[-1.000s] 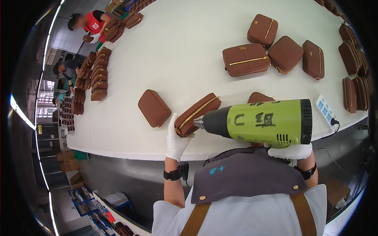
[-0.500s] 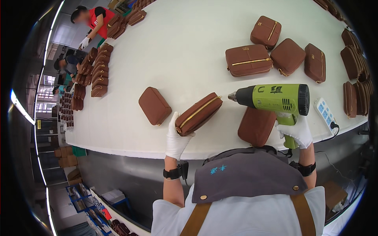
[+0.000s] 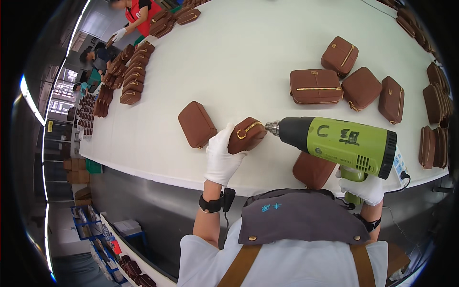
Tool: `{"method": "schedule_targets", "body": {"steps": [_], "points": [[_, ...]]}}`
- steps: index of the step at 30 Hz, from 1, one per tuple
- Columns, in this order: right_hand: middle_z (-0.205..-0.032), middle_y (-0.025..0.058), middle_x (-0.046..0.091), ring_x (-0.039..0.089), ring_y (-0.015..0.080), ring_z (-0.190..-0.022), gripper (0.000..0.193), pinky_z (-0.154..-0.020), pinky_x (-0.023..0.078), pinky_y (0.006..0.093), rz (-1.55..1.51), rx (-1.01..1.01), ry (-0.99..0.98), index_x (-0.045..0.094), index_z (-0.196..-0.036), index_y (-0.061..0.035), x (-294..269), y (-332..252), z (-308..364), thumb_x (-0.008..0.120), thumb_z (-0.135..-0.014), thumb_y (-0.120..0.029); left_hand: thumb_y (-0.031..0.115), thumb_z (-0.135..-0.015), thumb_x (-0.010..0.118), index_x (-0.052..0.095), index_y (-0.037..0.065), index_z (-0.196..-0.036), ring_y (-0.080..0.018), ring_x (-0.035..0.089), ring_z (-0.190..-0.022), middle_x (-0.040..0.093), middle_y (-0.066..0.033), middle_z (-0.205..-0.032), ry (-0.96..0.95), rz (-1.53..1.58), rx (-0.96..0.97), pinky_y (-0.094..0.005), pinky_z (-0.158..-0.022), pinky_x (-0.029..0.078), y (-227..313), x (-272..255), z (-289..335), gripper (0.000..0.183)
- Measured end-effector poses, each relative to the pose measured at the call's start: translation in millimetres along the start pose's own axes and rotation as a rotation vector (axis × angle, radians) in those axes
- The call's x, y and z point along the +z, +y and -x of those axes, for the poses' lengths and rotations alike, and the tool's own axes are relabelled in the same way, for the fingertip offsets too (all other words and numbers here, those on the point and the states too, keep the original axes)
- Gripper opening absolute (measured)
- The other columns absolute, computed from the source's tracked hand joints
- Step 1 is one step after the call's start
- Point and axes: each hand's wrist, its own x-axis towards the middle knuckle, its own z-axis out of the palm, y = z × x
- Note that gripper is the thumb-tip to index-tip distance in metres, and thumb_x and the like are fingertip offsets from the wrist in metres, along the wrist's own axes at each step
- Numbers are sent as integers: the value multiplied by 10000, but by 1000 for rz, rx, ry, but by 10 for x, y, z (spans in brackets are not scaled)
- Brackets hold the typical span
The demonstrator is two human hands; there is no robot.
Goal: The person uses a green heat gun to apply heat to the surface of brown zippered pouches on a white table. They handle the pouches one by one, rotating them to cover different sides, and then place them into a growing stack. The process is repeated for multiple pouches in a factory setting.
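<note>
My left hand (image 3: 224, 157), in a white glove, grips a brown zippered bag (image 3: 249, 136) with its end and gold ring turned up toward me. My gloved right hand (image 3: 367, 188) is wrapped round the handle of a green and black heat gun (image 3: 342, 143). The gun lies almost level, its metal nozzle pointing left, close to the bag's zipper end. Just left of the held bag, another brown bag (image 3: 197, 124) rests on the white table (image 3: 229, 62). Partly hidden beneath the gun is a further brown bag (image 3: 313, 171).
Several brown bags (image 3: 315, 86) lie beyond the heat gun. A power strip (image 3: 399, 165) with a black plug sits at the right edge. Stacked bags (image 3: 434, 103) stand far right, and rows of bags (image 3: 135, 76) line the left side. A co-worker in a red vest (image 3: 143, 16) stands far left.
My left hand has turned the bag so its ring end faces up. The heat gun has come nearer, its nozzle now close to the bag. The whole view has shifted slightly.
</note>
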Motion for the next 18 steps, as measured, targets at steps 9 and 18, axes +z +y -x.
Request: {"method": "schedule_targets", "body": {"steps": [9, 18], "points": [[-859, 115, 658, 636, 164, -699, 484, -523, 527, 273, 3, -29, -25, 570, -1106, 10, 8, -15, 13, 719, -650, 71, 79, -500, 899, 440, 8, -1339, -324, 568, -1049, 592, -142, -1135, 82, -30, 5, -404, -891, 484, -121, 89, 115, 959], [-882, 111, 658, 632, 153, -718, 480, -546, 534, 266, 106, -130, -44, 578, -1115, 2, -62, 117, 37, 730, -662, 53, 108, -504, 908, 422, 16, -1353, -313, 557, -1060, 585, -132, -1133, 146, -6, 15, -404, -898, 480, -68, 134, 118, 983]]}}
